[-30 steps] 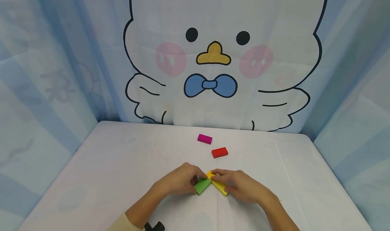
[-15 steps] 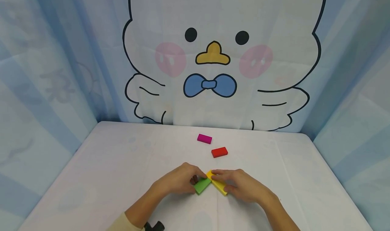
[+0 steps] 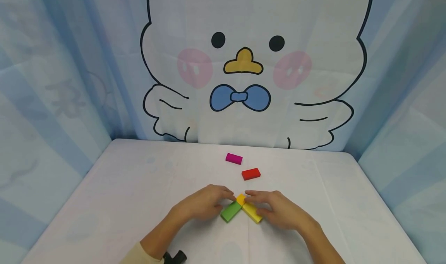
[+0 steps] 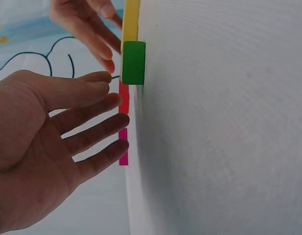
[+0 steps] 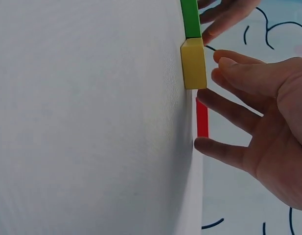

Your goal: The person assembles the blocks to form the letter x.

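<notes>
A green block (image 3: 230,212) and a yellow block (image 3: 252,213) lie slanted on the white table, forming an upside-down V in the head view. At their meeting point sits a small orange-yellow piece (image 3: 241,199). My left hand (image 3: 204,203) hovers just left of the green block, fingers loosely extended; the left wrist view has the fingertips apart from that block (image 4: 134,62). To the right, my right hand (image 3: 280,210) is close beside the yellow block, its fingers spread. In the right wrist view the yellow block (image 5: 194,63) stands clear of the thumb.
Beyond the hands lie a red block (image 3: 251,174) and, farther back, a magenta block (image 3: 234,158). A black object (image 3: 175,257) shows by the left sleeve at the bottom edge. A curtain with a cartoon bird (image 3: 240,128) hangs behind the table (image 3: 139,171).
Both hands have let go of the blocks: the left fingers drew back to the left from the green block, and the right fingers lifted off the yellow block. The blocks stay nearly in place.
</notes>
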A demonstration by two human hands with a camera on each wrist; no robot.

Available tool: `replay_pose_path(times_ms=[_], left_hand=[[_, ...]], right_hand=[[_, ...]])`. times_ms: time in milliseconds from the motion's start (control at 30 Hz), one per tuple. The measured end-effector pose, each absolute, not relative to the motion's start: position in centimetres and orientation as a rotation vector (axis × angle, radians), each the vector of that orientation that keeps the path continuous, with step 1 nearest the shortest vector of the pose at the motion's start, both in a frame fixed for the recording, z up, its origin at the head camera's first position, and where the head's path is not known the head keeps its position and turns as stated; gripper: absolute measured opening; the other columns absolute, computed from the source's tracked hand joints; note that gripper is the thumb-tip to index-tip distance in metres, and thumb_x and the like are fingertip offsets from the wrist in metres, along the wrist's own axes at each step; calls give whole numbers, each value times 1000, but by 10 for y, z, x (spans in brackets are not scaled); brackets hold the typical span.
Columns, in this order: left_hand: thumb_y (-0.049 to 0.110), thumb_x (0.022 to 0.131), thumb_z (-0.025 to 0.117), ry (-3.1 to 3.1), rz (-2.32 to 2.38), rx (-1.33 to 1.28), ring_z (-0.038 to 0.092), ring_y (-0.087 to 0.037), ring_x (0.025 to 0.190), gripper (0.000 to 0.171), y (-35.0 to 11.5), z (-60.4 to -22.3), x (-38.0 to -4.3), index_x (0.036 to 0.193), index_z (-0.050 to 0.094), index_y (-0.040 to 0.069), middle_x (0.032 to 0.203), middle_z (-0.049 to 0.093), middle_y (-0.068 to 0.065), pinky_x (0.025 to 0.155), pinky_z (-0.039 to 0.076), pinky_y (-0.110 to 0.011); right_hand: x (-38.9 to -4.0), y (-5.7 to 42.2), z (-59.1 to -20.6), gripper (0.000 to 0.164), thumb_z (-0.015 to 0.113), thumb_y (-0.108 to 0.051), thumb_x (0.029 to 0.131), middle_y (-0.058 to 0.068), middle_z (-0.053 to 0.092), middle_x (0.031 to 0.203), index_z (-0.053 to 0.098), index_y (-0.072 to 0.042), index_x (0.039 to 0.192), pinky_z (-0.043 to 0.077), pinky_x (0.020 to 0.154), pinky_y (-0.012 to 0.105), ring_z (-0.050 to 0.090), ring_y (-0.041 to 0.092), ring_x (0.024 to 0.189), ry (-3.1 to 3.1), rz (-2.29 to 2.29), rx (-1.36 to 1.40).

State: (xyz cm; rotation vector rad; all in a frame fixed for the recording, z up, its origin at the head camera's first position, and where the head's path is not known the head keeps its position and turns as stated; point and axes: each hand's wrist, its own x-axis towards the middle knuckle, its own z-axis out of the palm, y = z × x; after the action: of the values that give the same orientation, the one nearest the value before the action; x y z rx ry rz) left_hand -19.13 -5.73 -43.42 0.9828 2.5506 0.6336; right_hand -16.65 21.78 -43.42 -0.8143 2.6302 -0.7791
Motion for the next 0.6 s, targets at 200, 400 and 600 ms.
replay_pose_path(times_ms=[200,400,600], left_hand=[[13,101,67,2528,547,1011,47,-21,149,52,-54,-437,-189,149,59,30,161,49,10,119,42,-50],[29,104,64,2506,461,1007,35,-30,156,59,-52,-439,-186,157,44,43,167,33,20,120,28,-72],[35,104,62,2490,427,1012,33,-34,157,59,-52,-442,-183,157,40,47,168,30,22,118,26,-76]], right_hand=[[-168,224,-435,43,68,-12,99,-6,57,154,68,-25,140,46,114,55,51,26,145,2668,-782,-801],[-169,229,-434,43,68,-13,99,-4,58,154,67,-21,141,45,113,58,52,29,144,2694,-797,-831],[-171,232,-433,42,68,-14,99,-3,58,154,67,-21,141,45,114,59,52,30,144,2691,-789,-789]])
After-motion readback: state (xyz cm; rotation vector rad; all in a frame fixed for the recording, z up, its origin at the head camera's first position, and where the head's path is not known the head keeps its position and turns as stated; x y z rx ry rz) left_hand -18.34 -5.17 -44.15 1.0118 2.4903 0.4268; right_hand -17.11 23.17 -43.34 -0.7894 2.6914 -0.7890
